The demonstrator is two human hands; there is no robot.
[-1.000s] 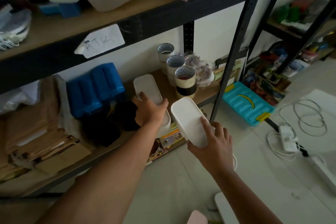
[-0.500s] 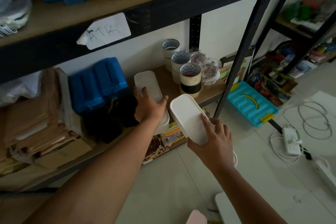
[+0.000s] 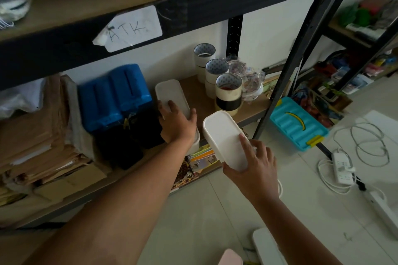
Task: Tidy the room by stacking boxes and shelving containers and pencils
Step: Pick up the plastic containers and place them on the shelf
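White container lying lengthwise on lower shelf, left hand wrapped over its near end, presumably to seat it. Second white container gripped at near end by right hand, waiting right of first, off shelf edge, tape rolls beyond.

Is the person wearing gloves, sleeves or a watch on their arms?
No. Both forearms are bare as far as the picture shows, with no sleeves in view. The left hand and right hand have no gloves, and no watch, ring or bracelet shows.
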